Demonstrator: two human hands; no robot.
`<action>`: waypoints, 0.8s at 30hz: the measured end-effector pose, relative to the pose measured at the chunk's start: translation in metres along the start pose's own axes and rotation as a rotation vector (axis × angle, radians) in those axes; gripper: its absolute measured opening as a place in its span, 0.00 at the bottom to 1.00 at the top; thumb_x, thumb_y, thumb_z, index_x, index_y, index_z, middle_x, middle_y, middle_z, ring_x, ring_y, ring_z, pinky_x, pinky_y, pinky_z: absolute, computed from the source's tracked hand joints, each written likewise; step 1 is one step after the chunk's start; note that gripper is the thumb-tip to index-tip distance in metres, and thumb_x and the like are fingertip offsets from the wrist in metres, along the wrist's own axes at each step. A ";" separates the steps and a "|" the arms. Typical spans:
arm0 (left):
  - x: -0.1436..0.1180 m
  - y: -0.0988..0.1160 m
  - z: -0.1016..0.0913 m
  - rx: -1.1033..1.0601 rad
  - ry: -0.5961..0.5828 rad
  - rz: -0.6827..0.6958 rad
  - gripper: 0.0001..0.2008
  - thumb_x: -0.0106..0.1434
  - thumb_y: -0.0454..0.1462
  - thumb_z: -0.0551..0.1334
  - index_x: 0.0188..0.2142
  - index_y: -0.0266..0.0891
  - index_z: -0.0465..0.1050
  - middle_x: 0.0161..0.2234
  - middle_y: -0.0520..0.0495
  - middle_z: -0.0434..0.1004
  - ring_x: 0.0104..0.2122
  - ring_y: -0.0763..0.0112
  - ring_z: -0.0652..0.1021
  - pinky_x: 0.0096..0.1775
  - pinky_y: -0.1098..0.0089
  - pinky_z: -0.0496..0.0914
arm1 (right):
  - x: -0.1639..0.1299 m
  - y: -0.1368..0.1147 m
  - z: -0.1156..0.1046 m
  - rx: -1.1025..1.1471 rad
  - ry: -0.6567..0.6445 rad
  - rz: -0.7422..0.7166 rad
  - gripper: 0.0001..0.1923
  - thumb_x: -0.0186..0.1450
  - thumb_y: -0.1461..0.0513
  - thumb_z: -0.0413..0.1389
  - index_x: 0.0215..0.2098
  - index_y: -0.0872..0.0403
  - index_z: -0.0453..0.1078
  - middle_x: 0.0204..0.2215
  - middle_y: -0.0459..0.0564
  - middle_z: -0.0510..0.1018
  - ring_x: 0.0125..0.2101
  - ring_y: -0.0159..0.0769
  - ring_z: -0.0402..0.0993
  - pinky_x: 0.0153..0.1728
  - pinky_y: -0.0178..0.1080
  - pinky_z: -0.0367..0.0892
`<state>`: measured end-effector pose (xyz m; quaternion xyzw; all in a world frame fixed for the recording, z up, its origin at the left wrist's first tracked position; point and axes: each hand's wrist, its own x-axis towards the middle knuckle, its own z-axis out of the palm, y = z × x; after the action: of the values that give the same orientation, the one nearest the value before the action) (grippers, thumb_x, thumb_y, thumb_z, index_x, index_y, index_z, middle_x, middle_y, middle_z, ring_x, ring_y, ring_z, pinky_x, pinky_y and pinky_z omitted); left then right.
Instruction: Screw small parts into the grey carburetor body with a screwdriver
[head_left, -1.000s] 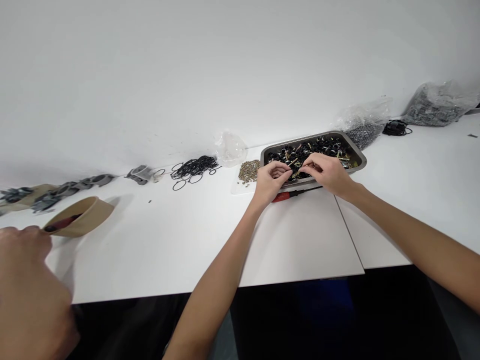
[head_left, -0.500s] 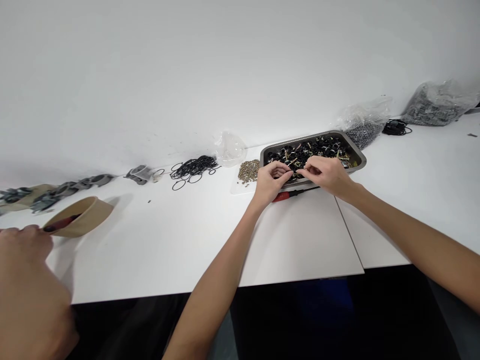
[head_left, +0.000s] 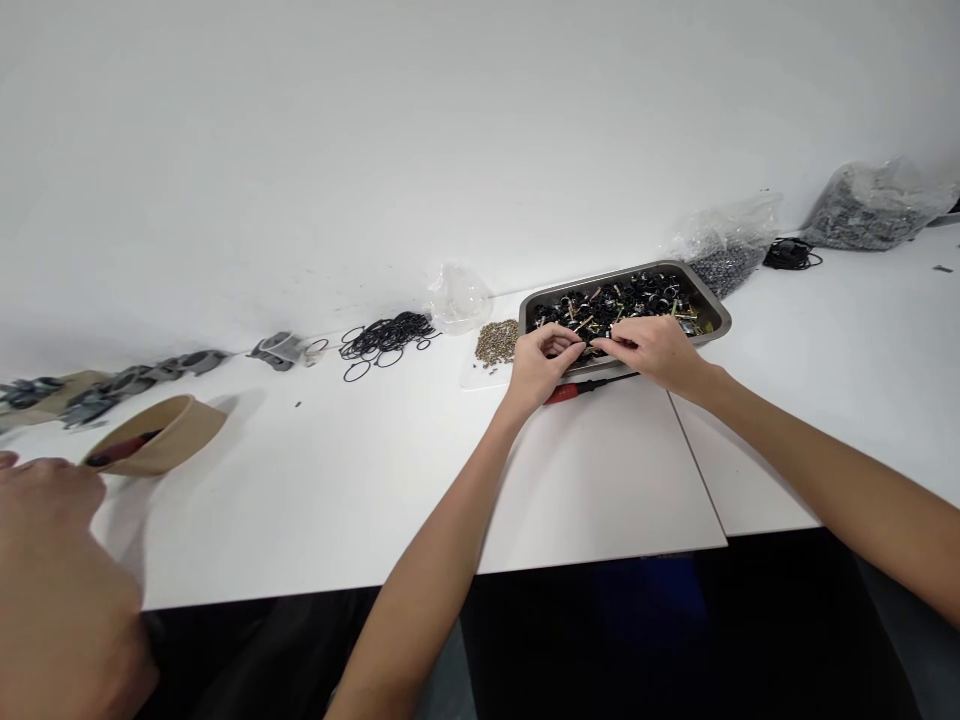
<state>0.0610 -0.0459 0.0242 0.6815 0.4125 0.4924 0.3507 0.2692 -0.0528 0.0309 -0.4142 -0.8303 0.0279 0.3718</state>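
- Here's the left hand point(head_left: 546, 362), curled at the front of the metal tray point(head_left: 720, 322), thumb and forefinger drawn to a narrow pinch.
- And the right hand point(head_left: 652, 352) comes face to face with it, thumb pointing at the left fingertips, only a slim space between the 2.
- What either pinch holds, I cannot tell; anything there is too small.
- Beneath those fingers, the tray brims with black and brass-coloured parts point(head_left: 660, 292)!
- Right by the left wrist, a red-handled screwdriver point(head_left: 566, 392) lies on the white table point(head_left: 600, 480), along the tray's front edge.
- Just left of the tray: a heap of tiny brass-coloured pieces point(head_left: 496, 343).
- Farther left, a tangle of black rings point(head_left: 390, 333).
- At far left, a co-worker's blurred hand point(head_left: 56, 560) is at a tan round band point(head_left: 184, 435).
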 end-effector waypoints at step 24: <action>0.000 0.001 0.000 -0.027 -0.010 -0.008 0.07 0.57 0.40 0.72 0.32 0.40 0.79 0.28 0.50 0.78 0.28 0.73 0.74 0.33 0.69 0.71 | 0.000 -0.009 -0.001 0.087 -0.027 0.073 0.28 0.72 0.50 0.50 0.21 0.53 0.46 0.16 0.42 0.53 0.21 0.29 0.46 0.27 0.39 0.45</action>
<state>0.0610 -0.0459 0.0252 0.6773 0.4070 0.4932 0.3638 0.2642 -0.0590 0.0345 -0.4275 -0.8174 0.0829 0.3771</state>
